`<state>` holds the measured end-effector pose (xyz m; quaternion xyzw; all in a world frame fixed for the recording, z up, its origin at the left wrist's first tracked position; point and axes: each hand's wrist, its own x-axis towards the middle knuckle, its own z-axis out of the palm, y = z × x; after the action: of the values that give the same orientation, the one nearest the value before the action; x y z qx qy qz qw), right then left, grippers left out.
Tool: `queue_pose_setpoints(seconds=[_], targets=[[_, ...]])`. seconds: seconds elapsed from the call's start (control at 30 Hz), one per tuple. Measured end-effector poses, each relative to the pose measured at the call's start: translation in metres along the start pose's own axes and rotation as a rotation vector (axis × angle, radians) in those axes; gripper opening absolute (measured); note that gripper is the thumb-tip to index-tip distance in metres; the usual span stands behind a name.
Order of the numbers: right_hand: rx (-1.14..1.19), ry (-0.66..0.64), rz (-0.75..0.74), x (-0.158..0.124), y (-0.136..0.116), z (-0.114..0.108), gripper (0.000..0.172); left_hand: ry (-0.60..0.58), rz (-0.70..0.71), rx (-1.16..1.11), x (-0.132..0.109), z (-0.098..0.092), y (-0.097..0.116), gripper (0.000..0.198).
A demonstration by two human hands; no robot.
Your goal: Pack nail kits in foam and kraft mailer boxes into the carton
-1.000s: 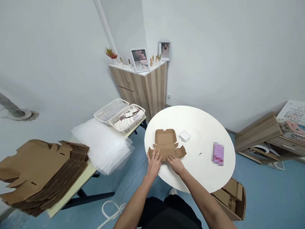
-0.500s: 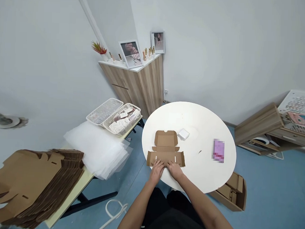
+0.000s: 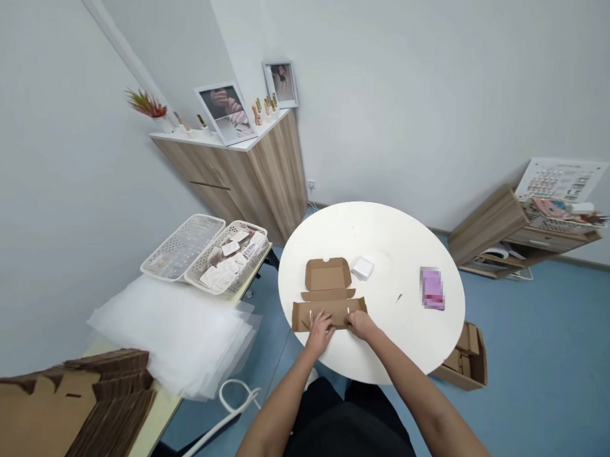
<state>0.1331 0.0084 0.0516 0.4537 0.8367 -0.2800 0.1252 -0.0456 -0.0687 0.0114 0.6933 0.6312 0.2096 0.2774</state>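
A flat brown corrugated cardboard box blank [image 3: 327,296] lies on the white round table [image 3: 404,338], its slotted near panel [image 3: 329,315] bent up along a crease. My left hand [image 3: 320,332] grips that panel's near edge from above, with fingers on the cardboard. My right hand [image 3: 361,326] holds the same panel at its right end. Beyond the blank sits a small white packet [image 3: 362,268]. A pink flat item [image 3: 431,288], blurred out, lies on the table's right side.
On a side table at left stand two white plastic baskets [image 3: 228,259] and a pile of clear plastic sheets [image 3: 171,337]. A stack of flat cardboard blanks [image 3: 78,407] fills the lower left corner. An open cardboard box [image 3: 468,357] sits on the blue floor.
The near panel of the blank, flat half a second ago, now looks folded upward under both hands. My view has turned, so the room has shifted left.
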Motion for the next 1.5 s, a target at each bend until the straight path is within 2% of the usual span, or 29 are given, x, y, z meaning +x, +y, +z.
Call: queue_pose_setpoints(seconds=[0.07,0.2,0.27,0.33,0.47,0.7,0.83,0.93,0.97,1.07,1.13,1.2,1.3,1.4,1.5], targets=[[0.044,0.057,0.011,0.005,0.0,-0.003,0.011,0.02,-0.02,-0.022,0.0,0.002,0.003,0.012],[0.252,0.449,0.206,0.024,0.009,-0.017,0.017,0.054,-0.004,-0.039,-0.002,0.003,0.006,0.013],[0.363,0.557,0.314,0.038,0.014,-0.026,0.018,0.04,-0.001,-0.038,-0.003,0.002,0.006,0.013],[0.51,0.518,0.428,0.055,0.017,-0.033,0.027,0.029,-0.002,-0.036,-0.003,0.002,0.005,0.013],[0.716,0.349,0.601,0.08,0.014,-0.038,0.037,0.024,-0.017,-0.049,-0.003,0.004,0.004,0.014],[0.678,0.31,0.568,0.085,0.013,-0.036,0.03,0.028,0.03,0.095,-0.001,0.005,0.0,0.016],[0.611,0.288,0.518,0.077,0.013,-0.037,0.027,-0.038,0.258,0.287,0.011,-0.008,0.006,0.022],[0.552,0.27,0.492,0.072,0.012,-0.039,0.024,-0.048,0.32,0.395,0.023,-0.019,0.011,0.008],[0.538,0.266,0.482,0.071,0.011,-0.039,0.023,-0.037,0.291,0.421,0.026,-0.022,0.012,0.02],[0.516,0.262,0.449,0.066,0.01,-0.04,0.024,-0.03,0.142,0.472,0.035,-0.026,0.011,0.085],[0.514,0.266,0.427,0.063,0.009,-0.039,0.024,-0.07,0.079,0.487,0.038,-0.026,0.007,0.111],[0.519,0.272,0.402,0.058,0.008,-0.039,0.022,-0.121,0.056,0.486,0.039,-0.023,0.003,0.118],[0.552,0.288,0.354,0.048,0.011,-0.035,0.021,-0.149,0.047,0.466,0.037,-0.018,-0.002,0.116],[0.622,0.439,0.347,0.032,0.022,-0.028,0.029,-0.119,0.062,0.432,0.033,-0.014,-0.004,0.115],[0.614,0.567,0.414,0.013,0.038,-0.014,0.044,-0.102,0.074,0.394,0.031,-0.012,-0.006,0.116]])
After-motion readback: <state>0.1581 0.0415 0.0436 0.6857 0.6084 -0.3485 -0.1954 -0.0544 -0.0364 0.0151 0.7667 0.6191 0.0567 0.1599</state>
